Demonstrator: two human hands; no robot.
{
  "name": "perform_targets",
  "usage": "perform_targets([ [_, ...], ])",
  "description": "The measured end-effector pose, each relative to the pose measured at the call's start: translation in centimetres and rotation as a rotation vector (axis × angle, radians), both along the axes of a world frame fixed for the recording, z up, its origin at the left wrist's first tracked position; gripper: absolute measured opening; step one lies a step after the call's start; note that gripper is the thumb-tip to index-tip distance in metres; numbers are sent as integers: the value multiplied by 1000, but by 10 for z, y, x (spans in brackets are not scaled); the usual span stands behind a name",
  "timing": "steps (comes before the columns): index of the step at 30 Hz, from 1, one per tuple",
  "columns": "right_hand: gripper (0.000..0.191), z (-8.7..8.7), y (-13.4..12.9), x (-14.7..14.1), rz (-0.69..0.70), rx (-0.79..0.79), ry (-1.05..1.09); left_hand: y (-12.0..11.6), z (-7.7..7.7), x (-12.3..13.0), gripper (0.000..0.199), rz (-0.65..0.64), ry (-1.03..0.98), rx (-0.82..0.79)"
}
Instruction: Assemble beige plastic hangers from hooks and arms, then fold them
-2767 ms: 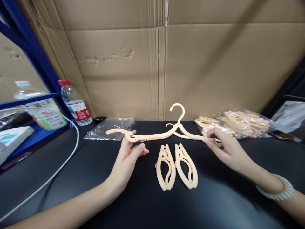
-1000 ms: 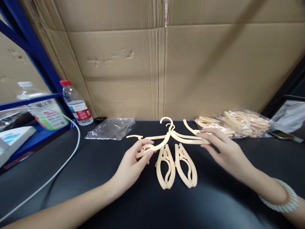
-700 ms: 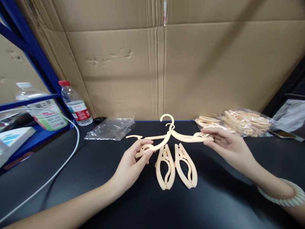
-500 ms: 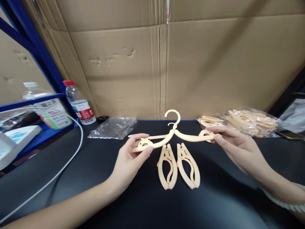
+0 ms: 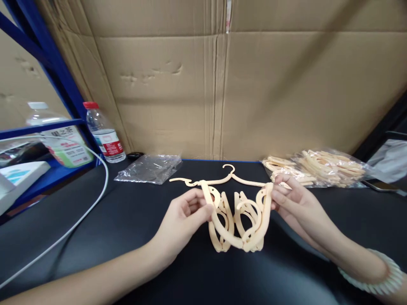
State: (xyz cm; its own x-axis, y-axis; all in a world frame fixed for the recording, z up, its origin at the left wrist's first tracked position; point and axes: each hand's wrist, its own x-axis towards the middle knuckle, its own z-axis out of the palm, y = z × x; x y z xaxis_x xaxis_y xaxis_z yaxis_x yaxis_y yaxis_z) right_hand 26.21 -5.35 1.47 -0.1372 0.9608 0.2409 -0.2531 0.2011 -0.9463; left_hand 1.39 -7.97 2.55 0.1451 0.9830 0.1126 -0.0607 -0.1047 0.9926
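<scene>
A cream folding clothes hanger (image 5: 265,221) is held up between my two hands, its arms bent into a U shape and its hook curling inside the U. My left hand (image 5: 187,216) pinches its left end between thumb and fingers. With thumb and fingertips, my right hand (image 5: 299,207) grips the right end. Behind it another hanger (image 5: 220,181) lies unfolded on the black table (image 5: 143,220), hook toward the back. Two folded hangers, one on the left (image 5: 213,240) and one on the right (image 5: 237,207), lie under the held one and are partly hidden by it.
Clear bags of hangers (image 5: 332,167) lie at the back right beside a phone (image 5: 381,185). An empty plastic bag (image 5: 149,168) is at the back left, near a red-capped bottle (image 5: 108,144). A white cable (image 5: 103,186) crosses the left side. Cardboard (image 5: 159,84) stands behind.
The held hanger has gone from spread wide with its hook up to bent in a U, hook inside. It is nearer me, and my hands are closer together. The unfolded hanger behind shows more fully.
</scene>
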Motion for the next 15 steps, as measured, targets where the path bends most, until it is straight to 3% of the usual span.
perform_targets([
  [5,7,1,-10,-1,298,55,-230,-4,-3,3,15,-51,16,-2],
  [9,29,6,-15,-1,503,95,-387,-4,-5,4,19,-81,30,13],
  [15,42,8,-19,-4,630,2,-320,-7,-7,4,24,-131,84,83],
])
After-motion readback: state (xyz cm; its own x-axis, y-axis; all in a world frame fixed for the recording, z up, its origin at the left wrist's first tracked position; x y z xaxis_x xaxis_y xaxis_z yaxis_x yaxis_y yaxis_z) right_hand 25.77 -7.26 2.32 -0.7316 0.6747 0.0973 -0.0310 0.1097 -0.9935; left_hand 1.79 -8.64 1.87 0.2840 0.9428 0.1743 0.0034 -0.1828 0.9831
